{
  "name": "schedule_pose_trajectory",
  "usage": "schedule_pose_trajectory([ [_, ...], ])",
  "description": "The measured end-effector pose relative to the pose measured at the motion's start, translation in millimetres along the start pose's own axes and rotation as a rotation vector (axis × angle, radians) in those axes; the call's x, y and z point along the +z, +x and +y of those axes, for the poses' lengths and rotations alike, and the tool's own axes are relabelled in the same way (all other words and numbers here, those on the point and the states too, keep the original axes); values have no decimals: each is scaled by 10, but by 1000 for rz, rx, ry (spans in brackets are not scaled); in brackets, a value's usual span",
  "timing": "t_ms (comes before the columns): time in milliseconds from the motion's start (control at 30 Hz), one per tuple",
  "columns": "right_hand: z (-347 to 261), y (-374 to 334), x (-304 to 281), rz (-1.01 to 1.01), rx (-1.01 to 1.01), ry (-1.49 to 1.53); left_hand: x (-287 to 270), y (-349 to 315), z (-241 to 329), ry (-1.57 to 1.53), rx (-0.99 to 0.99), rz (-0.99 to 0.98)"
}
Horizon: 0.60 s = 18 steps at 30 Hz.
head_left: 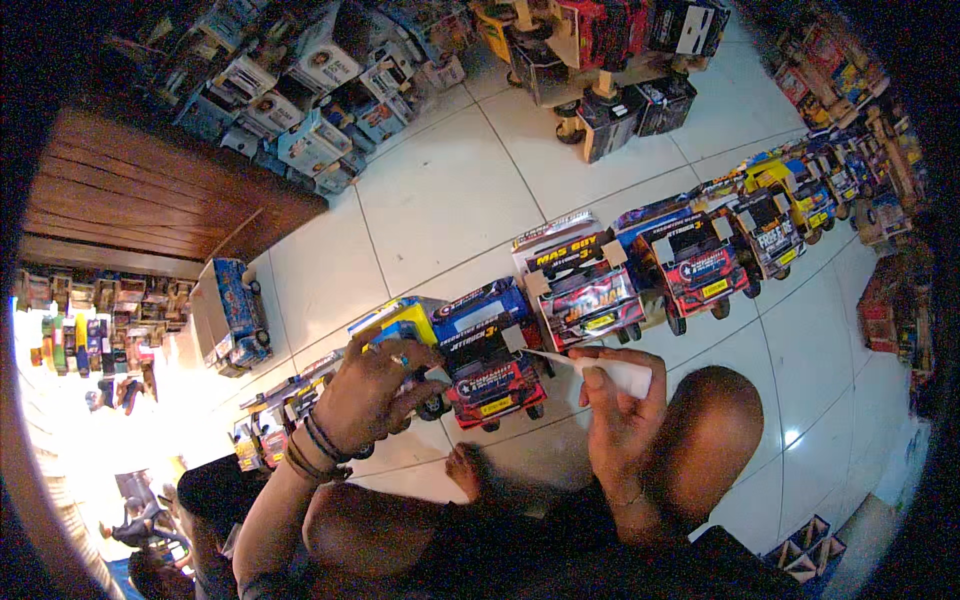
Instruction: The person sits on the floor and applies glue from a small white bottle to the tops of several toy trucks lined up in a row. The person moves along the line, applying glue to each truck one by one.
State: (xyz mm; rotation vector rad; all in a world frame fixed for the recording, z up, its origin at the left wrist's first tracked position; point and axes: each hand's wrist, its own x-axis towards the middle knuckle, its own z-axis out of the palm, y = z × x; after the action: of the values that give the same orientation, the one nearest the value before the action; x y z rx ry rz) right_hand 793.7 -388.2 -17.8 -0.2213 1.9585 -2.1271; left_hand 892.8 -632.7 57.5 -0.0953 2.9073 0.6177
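Note:
In front of me stands a toy truck [492,375] with a black upper front, a red patterned lower front and a yellow plate. My right hand [625,410] is closed around a white squeeze bottle [630,378]. The bottle's thin pointed nozzle [548,357] reaches left to the truck's upper right corner, by a pale square tab [512,338]. At the truck's left edge, my left hand [375,390], wearing a ring and bracelets, pinches a small pale tab [438,376]. Whether that tab touches the truck, I cannot tell.
More toy trucks [590,295] stand in a row across the tiled floor [440,200]. One blue truck [232,315] sits apart at the left. Stacked box-like toys [320,140] fill the back, beside a brown wooden panel [150,190]. Another person [215,500] is at lower left.

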Motion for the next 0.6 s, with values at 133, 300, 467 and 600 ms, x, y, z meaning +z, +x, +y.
schedule_pose_trajectory([
  [133, -11, 71, -66, -28, 62, 171, -6, 55, 2, -25, -47, -18],
  [300, 1, 30, -50, -41, 60, 153, -5, 43, -38, -177, -171, -148],
  [467, 50, -195, 89, 10, 35, 155, 70, 39, -227, -173, 46, -81],
  [600, 126, -394, 266, -64, -30, 8, 153, 7, -388, -184, 148, 18],
])
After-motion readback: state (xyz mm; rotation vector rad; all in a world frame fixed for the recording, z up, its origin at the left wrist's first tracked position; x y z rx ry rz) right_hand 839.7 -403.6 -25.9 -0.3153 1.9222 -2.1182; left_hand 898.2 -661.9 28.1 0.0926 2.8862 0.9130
